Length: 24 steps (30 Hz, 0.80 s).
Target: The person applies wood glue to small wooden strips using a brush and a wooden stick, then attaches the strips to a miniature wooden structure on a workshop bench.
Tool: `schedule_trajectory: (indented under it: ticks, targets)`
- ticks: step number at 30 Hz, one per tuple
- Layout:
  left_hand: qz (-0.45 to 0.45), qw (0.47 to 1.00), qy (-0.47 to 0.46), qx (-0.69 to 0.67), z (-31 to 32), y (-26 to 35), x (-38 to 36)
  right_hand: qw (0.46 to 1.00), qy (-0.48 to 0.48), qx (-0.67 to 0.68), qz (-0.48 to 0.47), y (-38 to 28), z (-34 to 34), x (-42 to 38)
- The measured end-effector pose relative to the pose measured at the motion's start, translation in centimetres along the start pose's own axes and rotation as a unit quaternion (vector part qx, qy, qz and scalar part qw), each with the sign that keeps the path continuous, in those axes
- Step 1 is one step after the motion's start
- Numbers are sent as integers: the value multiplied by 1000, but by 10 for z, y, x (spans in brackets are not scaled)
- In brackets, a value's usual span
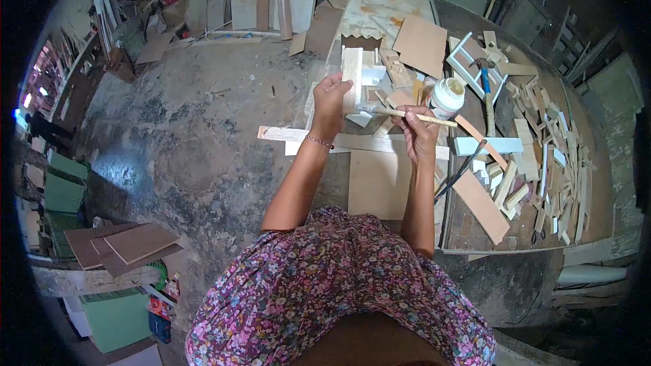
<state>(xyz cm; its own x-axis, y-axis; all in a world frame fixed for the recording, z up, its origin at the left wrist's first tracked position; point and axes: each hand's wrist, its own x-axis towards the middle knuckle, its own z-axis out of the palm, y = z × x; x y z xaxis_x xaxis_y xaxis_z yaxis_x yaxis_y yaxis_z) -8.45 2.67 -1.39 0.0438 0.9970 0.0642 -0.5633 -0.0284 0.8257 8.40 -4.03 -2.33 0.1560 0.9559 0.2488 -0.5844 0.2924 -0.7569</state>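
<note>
Gluing step at the bench: wood strip held up, stick applicator ready.

Your left hand (330,99) is closed around the upright wood strip (351,76), fingers wrapped on its lower part, holding it above the small white wooden frame pieces (371,74) on the worktable (475,227). Your right hand (419,134) pinches a thin stick (417,117) held level, its far end just beside the open white glue jar (447,96). Judged step: spreading glue on the strip before joining. The next move likely calls for loading the stick tip at the jar, then wiping it along the strip's face while the left hand keeps it steady. A hammer (485,88) and offcuts (542,156) lie to the right.
</note>
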Motion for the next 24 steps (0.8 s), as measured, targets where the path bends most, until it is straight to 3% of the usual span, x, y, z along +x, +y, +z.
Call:
schedule_trajectory:
  ticks: [16,24]
  targets:
    - [-69,997,-5,-17,-3,9,-1,999,-7,52,7,11,-13,3]
    - [-47,999,6,0,-1,1,2,998,-19,64,7,15,-24,2]
